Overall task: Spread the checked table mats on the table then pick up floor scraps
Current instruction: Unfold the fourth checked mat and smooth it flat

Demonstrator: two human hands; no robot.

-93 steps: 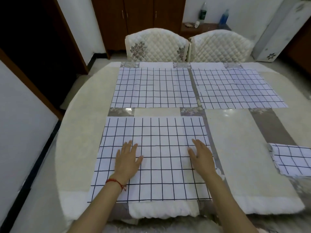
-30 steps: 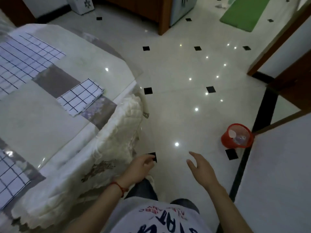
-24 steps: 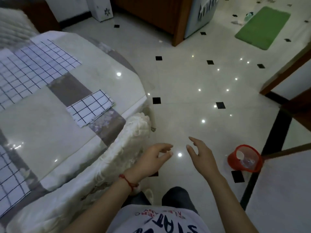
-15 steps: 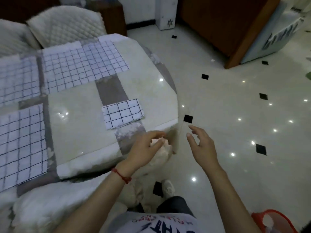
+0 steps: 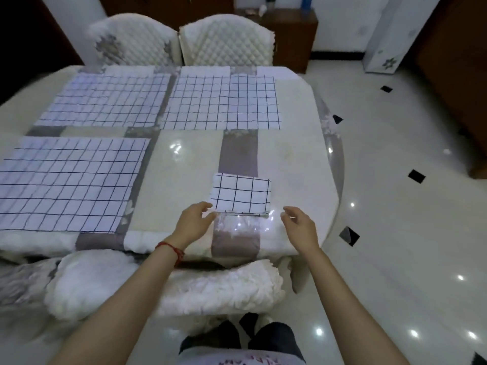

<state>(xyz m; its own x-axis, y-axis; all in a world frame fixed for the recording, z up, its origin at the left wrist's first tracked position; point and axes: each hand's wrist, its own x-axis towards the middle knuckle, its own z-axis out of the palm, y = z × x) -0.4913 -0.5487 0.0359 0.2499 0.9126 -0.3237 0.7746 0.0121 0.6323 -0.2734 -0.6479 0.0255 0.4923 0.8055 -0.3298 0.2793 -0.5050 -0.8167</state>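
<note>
You stand at the near right corner of the bench point(image 5: 184, 164), an oval top under a glossy cream and grey patchwork cover, with a fluffy white chair seat point(image 5: 168, 283) pushed in below its near edge. Two quilted white chairs point(image 5: 224, 40) stand side by side at the far edge, and behind them a dark wooden cabinet point(image 5: 290, 30) carries a couple of bottles, too blurred to name. To your right the pale tiled floor point(image 5: 395, 206) shines with ceiling-light reflections and small black diamond insets.

Three checked table mats lie spread flat: one at the far left point(image 5: 105, 101), one at the far middle point(image 5: 224, 102) just beside it, and one along the near left edge point(image 5: 66, 183). A fourth mat, still folded point(image 5: 241, 193), lies near the bench's near right edge, well apart from the spread ones.

Your left hand point(image 5: 193, 225), a red string at its wrist, reaches to the folded mat's near left corner with fingers loosely curved; whether they touch the cloth cannot be told. Your right hand point(image 5: 299, 223) hovers just beside the folded mat's near right corner, fingers relaxed and slightly bent, holding nothing.
</note>
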